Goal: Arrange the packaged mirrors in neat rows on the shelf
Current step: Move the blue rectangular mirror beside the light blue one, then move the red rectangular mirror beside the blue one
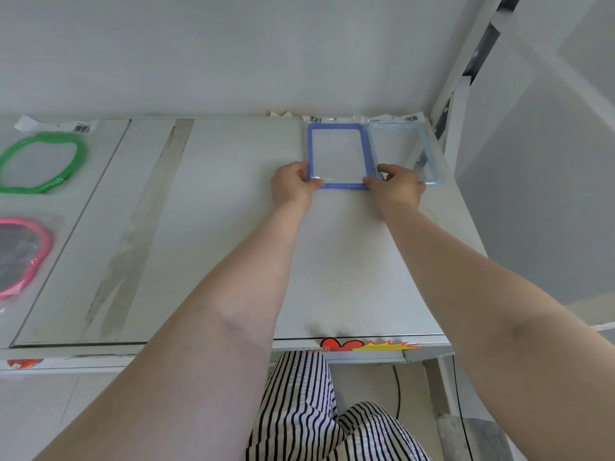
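Note:
A packaged mirror with a dark blue rectangular frame [339,154] lies flat at the back of the white shelf [233,227]. My left hand [294,186] grips its near left corner and my right hand [397,188] grips its near right corner. Touching its right side lies a pale blue framed mirror [422,151] in the shelf's back right corner, partly hidden by my right hand. At the far left lie a green oval-framed mirror [41,163] and, nearer, a pink-framed one [23,256], both in clear bags.
A white wall [233,54] closes the shelf's back. A white upright post [456,104] stands at the right end. Tape strips [139,221] run across the shelf. Red and yellow stickers [369,345] mark the front edge. Striped trousers show below.

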Demonstrator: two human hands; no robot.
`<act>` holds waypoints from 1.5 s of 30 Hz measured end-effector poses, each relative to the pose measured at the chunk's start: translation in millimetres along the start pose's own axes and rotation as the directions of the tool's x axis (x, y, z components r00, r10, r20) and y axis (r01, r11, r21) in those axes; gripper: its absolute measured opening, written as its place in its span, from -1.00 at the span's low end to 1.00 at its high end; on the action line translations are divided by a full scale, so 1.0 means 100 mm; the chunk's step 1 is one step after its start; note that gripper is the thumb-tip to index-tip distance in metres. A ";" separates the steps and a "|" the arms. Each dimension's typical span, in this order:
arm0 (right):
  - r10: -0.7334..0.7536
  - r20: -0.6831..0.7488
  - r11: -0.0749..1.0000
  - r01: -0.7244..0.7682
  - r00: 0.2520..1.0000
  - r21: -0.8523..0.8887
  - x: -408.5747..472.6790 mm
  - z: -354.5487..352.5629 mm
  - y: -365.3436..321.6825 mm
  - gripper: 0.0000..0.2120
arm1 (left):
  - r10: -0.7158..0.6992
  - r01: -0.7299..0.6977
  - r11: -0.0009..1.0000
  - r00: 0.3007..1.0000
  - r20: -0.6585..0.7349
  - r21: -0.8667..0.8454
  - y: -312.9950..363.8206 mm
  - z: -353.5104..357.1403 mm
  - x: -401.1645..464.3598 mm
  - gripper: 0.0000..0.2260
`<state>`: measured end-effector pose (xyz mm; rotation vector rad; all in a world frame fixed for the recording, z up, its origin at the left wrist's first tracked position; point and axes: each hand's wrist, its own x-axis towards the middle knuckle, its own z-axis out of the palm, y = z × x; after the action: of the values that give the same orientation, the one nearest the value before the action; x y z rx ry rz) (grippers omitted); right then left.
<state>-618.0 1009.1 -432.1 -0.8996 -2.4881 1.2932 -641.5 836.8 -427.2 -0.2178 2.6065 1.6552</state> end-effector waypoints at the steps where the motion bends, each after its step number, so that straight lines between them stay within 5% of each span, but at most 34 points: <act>1: 0.002 0.002 1.000 -0.002 1.000 0.000 0.00 0.00 0.00 -0.53 | -0.002 0.002 1.000 1.000 -0.001 0.004 0.00 0.00 0.00 -0.57; 10: -0.025 -0.014 0.999 0.024 1.000 -0.030 -0.09 -0.09 -0.07 -0.47 | 0.003 0.011 0.991 0.995 -0.100 0.132 0.02 -0.03 -0.01 -0.51; 17: -0.133 0.178 0.986 0.148 0.975 -0.073 -0.74 -0.41 -0.25 -0.55 | 0.015 -0.033 0.955 0.998 0.062 0.296 0.20 -0.63 -0.62 -0.48; 24: -0.279 0.541 0.862 0.456 0.793 -0.223 -1.76 -0.50 -0.53 -0.56 | -0.012 -0.079 0.790 0.990 0.144 0.608 0.05 -1.56 -1.74 -0.51; 35: -0.448 0.737 0.707 0.705 0.506 -0.054 -3.07 -0.02 -1.10 -0.59 | -0.047 0.060 0.731 0.998 -0.039 0.680 -0.31 -2.90 -2.60 -0.53; 45: -0.459 0.773 0.660 0.750 0.438 -0.033 -4.48 0.72 -1.36 -0.59 | -0.052 0.132 0.777 0.988 -0.146 0.616 -1.19 -4.22 -3.50 -0.68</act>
<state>-350.5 633.9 -322.2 0.7097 -3.2013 0.9759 -262.9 438.1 -313.8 -0.4094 2.9977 0.6796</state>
